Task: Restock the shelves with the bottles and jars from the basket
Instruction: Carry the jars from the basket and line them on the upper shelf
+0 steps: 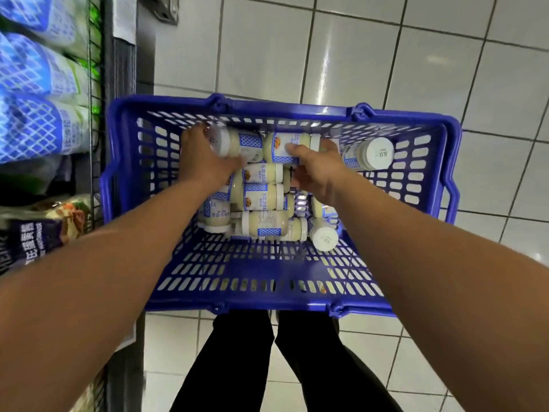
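Note:
A blue plastic basket stands on the tiled floor in front of my legs. Several pale cream jars with white caps and blue-patterned labels lie in a heap inside it. My left hand grips one jar near its white cap at the far side of the heap. My right hand grips the jar beside it, thumb across the label. Another jar lies at the far right, cap toward me.
Shelves run along the left edge, holding large blue-and-white patterned packs above and dark-labelled packs lower down. A black wire shelf front borders them. White floor tiles spread beyond and right of the basket.

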Demonstrator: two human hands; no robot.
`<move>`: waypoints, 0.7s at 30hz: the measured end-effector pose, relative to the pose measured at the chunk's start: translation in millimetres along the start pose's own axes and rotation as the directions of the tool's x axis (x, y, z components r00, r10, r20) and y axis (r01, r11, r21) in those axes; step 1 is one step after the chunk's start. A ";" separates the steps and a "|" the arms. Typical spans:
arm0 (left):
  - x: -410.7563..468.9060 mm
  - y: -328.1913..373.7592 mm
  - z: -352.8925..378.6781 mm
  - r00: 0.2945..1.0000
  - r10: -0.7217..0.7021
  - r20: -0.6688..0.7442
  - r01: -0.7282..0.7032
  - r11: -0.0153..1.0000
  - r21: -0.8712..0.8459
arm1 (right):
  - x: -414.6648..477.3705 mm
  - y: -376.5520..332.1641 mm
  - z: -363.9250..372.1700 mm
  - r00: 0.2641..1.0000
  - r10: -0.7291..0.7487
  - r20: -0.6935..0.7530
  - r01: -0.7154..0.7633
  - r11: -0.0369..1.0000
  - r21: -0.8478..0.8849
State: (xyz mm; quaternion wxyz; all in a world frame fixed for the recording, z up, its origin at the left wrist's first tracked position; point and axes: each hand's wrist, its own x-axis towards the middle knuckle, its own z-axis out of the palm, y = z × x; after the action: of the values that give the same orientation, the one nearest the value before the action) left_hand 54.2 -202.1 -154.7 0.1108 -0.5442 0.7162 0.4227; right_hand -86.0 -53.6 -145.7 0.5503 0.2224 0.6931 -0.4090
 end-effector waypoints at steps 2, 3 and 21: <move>-0.5 2.9 3.0 0.999 -0.006 -0.047 0.006 1.000 0.019 | 3.5 -1.5 4.7 0.999 0.032 -0.007 -0.032 0.999 0.023; -2.1 4.5 4.5 0.997 -0.009 -0.074 0.012 0.999 0.036 | 5.2 -2.0 6.8 0.999 0.039 -0.018 -0.038 0.997 0.067; -56.3 13.3 -9.6 0.941 0.072 0.331 0.102 0.871 -0.480 | -61.6 42.2 -38.2 0.962 -0.266 -0.062 0.273 0.937 0.217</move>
State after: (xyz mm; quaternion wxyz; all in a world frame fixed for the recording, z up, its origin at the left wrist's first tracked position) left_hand 67.0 -169.8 -107.5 0.0937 -0.4794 0.5513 0.6764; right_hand -58.1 10.0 -98.8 0.4496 0.1924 0.6752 -0.5523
